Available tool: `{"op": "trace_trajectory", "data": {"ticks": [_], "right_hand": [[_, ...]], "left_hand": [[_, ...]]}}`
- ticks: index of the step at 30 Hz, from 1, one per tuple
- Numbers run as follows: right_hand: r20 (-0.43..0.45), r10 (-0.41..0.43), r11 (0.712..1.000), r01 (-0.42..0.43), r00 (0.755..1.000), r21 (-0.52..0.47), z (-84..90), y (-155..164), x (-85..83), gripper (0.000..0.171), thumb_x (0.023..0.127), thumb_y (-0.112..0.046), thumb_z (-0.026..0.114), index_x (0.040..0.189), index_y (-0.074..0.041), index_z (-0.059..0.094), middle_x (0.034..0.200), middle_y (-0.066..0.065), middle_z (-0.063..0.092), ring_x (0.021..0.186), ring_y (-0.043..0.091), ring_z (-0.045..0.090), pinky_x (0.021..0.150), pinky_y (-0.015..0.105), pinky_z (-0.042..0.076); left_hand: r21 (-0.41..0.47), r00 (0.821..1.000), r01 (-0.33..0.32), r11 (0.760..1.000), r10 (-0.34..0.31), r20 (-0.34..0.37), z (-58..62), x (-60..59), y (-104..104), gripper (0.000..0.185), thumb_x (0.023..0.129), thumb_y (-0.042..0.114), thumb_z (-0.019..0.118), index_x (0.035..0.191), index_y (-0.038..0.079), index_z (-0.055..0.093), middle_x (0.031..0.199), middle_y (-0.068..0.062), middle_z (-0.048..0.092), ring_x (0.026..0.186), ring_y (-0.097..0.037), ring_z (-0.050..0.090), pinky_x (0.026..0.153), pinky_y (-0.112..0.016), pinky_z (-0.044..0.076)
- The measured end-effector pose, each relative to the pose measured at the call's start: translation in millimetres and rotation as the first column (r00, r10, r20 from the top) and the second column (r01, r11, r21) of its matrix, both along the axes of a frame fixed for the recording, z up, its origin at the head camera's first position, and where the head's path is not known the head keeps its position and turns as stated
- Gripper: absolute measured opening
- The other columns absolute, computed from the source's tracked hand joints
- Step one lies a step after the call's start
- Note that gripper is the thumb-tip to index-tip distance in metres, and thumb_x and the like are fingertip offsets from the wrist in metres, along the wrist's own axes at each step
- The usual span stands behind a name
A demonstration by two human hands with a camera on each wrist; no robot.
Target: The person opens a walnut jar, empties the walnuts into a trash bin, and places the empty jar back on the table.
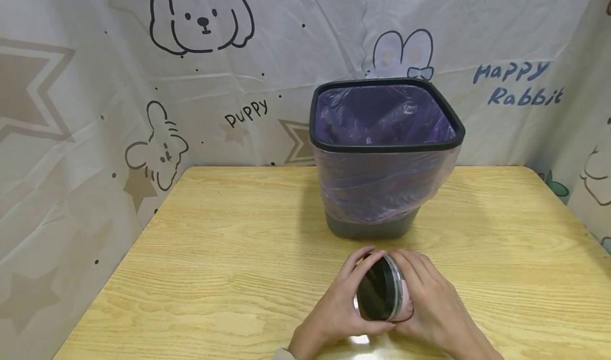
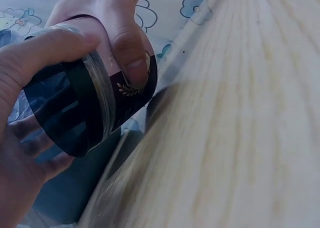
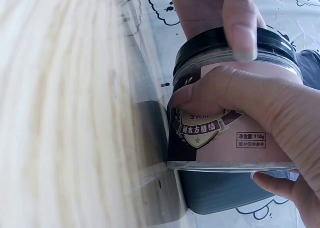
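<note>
A clear jar [image 3: 215,148] with a pink and dark label lies tipped on its side between both hands, its black lid [image 1: 374,291] facing left in the head view. My left hand [image 1: 336,301] grips the lid end, thumb and fingers curled around its rim. Around the labelled body my right hand [image 1: 431,299] is curled, its thumb lying across the label in the right wrist view. The jar's contents are hidden by the label and hands. Printed characters and "110g" show on the label.
Beyond the hands stands a dark grey trash bin [image 1: 372,230] lined with a thin purple bag [image 1: 377,182]. Both are on a light wood table [image 1: 215,275]. A white cloth [image 1: 286,47] printed with cartoon animals hangs behind and at the sides.
</note>
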State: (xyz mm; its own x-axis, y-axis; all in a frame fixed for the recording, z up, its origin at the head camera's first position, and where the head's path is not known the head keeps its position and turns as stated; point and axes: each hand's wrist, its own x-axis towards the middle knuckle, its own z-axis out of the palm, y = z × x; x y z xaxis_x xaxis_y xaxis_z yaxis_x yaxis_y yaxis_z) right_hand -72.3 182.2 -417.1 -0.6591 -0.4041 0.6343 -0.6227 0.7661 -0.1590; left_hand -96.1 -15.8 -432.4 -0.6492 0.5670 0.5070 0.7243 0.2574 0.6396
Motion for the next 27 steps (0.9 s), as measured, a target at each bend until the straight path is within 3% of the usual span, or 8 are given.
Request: {"op": "trace_trajectory", "data": {"ticks": [7, 14, 22, 27], "right_hand": [[0.010, -0.005, 1.000, 0.005, 1.000, 0.003, -1.8, 1.4, -0.7, 0.104, 0.037, -0.038, 0.086, 0.126, 0.004, 0.053, 0.123, 0.012, 0.057, 0.115, 0.028, 0.051, 0.111, 0.018, 0.021], [0.013, -0.003, 1.000, 0.003, 1.000, 0.000, -2.0, 1.7, -0.8, 0.104, 0.037, -0.037, 0.086, 0.126, 0.004, 0.053, 0.123, 0.012, 0.057, 0.114, 0.028, 0.051, 0.110, 0.020, 0.025], [0.008, -0.012, 1.000, 0.012, 1.000, 0.003, -1.6, 1.7, -0.5, 0.103, 0.038, -0.039, 0.086, 0.126, 0.003, 0.054, 0.123, 0.011, 0.057, 0.114, 0.027, 0.052, 0.109, 0.020, 0.026], [0.015, -0.010, 1.000, 0.010, 1.000, 0.003, -2.3, 1.5, -0.1, 0.106, 0.036, -0.041, 0.088, 0.126, 0.003, 0.053, 0.124, 0.011, 0.057, 0.114, 0.027, 0.051, 0.109, 0.020, 0.026]], "left_hand": [[0.000, 0.995, -0.017, 1.000, 0.016, 0.096, 1.4, 1.5, 0.1, 0.109, 0.063, 0.027, 0.091, 0.151, 0.023, 0.027, 0.148, -0.001, 0.032, 0.131, -0.017, 0.040, 0.106, -0.038, 0.040], [0.007, 0.999, -0.012, 1.000, 0.012, -0.031, 0.7, 0.0, -0.3, 0.111, 0.060, 0.025, 0.092, 0.150, 0.016, 0.028, 0.149, -0.009, 0.030, 0.133, -0.023, 0.039, 0.105, -0.039, 0.041], [0.008, 0.997, -0.031, 0.999, 0.030, 0.076, 1.9, 1.3, -0.3, 0.110, 0.062, 0.029, 0.092, 0.151, 0.023, 0.027, 0.145, -0.002, 0.037, 0.131, -0.016, 0.041, 0.106, -0.036, 0.040], [0.003, 1.000, -0.009, 1.000, 0.009, -0.026, 0.7, -0.7, -0.4, 0.112, 0.060, 0.026, 0.092, 0.151, 0.016, 0.027, 0.147, -0.008, 0.034, 0.131, -0.019, 0.041, 0.106, -0.037, 0.040]]}}
